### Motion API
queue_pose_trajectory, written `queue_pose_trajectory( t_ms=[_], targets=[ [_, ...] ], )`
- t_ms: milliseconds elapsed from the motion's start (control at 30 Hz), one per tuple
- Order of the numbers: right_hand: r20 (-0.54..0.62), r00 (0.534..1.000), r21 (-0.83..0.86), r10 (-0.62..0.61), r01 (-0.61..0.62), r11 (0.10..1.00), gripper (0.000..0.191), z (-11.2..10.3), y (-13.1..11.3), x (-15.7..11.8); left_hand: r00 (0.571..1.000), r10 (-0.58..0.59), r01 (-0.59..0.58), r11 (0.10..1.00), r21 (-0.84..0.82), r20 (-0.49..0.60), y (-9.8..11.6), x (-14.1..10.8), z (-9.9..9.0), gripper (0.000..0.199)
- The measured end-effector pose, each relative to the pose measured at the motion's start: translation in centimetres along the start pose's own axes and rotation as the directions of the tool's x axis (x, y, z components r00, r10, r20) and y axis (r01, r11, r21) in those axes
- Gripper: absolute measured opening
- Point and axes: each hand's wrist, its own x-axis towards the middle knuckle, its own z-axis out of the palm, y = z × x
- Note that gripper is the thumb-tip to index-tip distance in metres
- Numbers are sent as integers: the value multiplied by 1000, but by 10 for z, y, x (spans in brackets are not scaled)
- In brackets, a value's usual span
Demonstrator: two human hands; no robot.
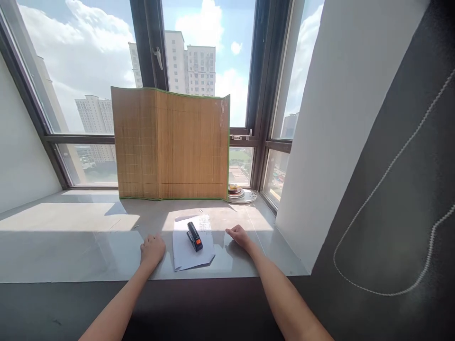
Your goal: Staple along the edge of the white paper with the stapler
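A black stapler [195, 237] with an orange patch lies slanted on a few sheets of white paper [188, 259]. Small handwriting covers the upper right of the top sheet, and one lower corner of the stack looks folded or cut. To the left of the paper, my left hand [152, 249] rests on the sill with its fingers curled in and nothing visible in them. My right hand [239, 236] rests to the right of the paper, loosely closed, thumb side toward the sheets. Neither hand touches the paper or the stapler.
A brown bamboo mat [192, 147] with green edging stands upright against the window. Stacked plates or discs [241, 196] sit at its right foot. The pale window sill [106, 255] ends at a front edge below the paper. A beaded cord [382, 177] hangs at the right.
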Motion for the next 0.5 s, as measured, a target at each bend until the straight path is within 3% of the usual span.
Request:
queue_pose_trajectory(
  t_ms=[233, 500],
  targets=[
    [-157, 986, -482, 49, -119, 868, 38, 31, -25, -30, 1000, 2, -2, 1000, -19, -30, 2, -4, -1, 42],
    [-180, 983, -658, 46, -155, 737, 40, 28, -31, -35, 999, -13, 11, 999, -51, -32, 4, -5, -2, 44]
  ],
)
